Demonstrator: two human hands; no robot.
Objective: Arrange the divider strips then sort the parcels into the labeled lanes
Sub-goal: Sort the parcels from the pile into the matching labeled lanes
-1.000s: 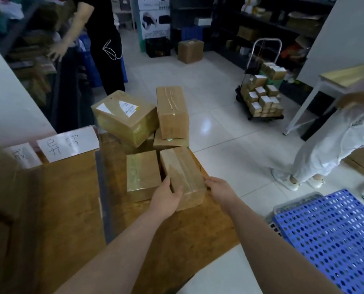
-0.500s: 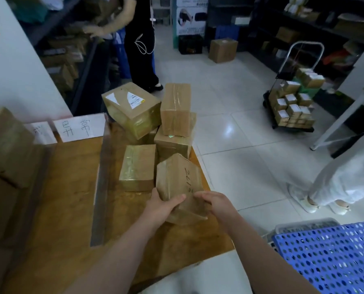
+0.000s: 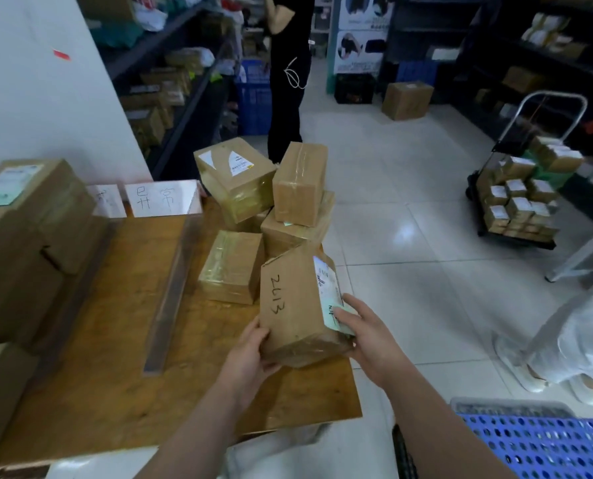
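Note:
A brown cardboard parcel [image 3: 297, 305] marked "2613" is tipped up above the wooden table [image 3: 115, 375]. My left hand [image 3: 250, 357] grips its lower left corner. My right hand [image 3: 364, 335] holds its right side, fingers over the white shipping label. Beyond it lies a taped parcel [image 3: 231, 266], and behind that a stack of several parcels [image 3: 271, 188]. A grey divider strip [image 3: 172, 285] runs front to back on the table. Two white lane labels [image 3: 162, 198] with handwritten characters stand at the table's far edge.
Large cardboard boxes [image 3: 22, 236] fill the table's left side. A person in black [image 3: 288, 74] stands by the shelves ahead. Another person in white [image 3: 578, 333] stands at the right. A trolley of small boxes [image 3: 519, 198] is on the tiled floor. A blue perforated crate [image 3: 543, 444] sits at the lower right.
Both hands lifted the parcel off the table and turned it up, so the handwritten number and shipping label now face me. The view has shifted left.

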